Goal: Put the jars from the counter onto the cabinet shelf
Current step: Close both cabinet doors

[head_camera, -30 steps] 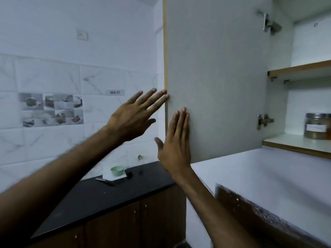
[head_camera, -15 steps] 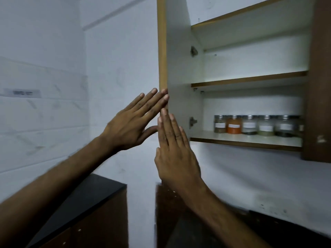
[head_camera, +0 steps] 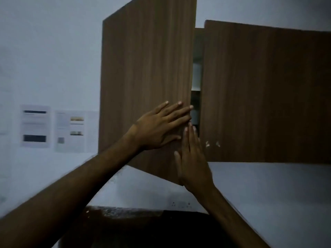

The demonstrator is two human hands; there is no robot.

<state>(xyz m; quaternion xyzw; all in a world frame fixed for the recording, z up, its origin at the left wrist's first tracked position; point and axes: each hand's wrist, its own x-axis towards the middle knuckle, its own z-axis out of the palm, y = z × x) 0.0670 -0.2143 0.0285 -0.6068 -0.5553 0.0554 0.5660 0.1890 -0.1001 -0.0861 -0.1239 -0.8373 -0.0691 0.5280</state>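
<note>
The wall cabinet's left door (head_camera: pixel 145 72), brown wood grain, stands almost shut, leaving a narrow gap (head_camera: pixel 196 97) beside the closed right door (head_camera: pixel 265 93). My left hand (head_camera: pixel 159 127) lies flat on the left door's outer face, fingers spread toward its free edge. My right hand (head_camera: pixel 191 161) presses flat on the same door's lower corner, fingers pointing up. Neither hand holds anything. Through the gap only a pale sliver of the cabinet's inside shows; the jars on the shelf are hidden behind the doors.
A dark counter (head_camera: pixel 143 224) runs below the cabinet against the pale wall. Printed sheets (head_camera: pixel 53 127) are stuck to the wall on the left. A wall socket (head_camera: pixel 180 204) sits just above the counter.
The left door has swung from wide open to nearly shut, with both palms now on its outer face. The shelf with the row of jars has gone out of sight behind it.
</note>
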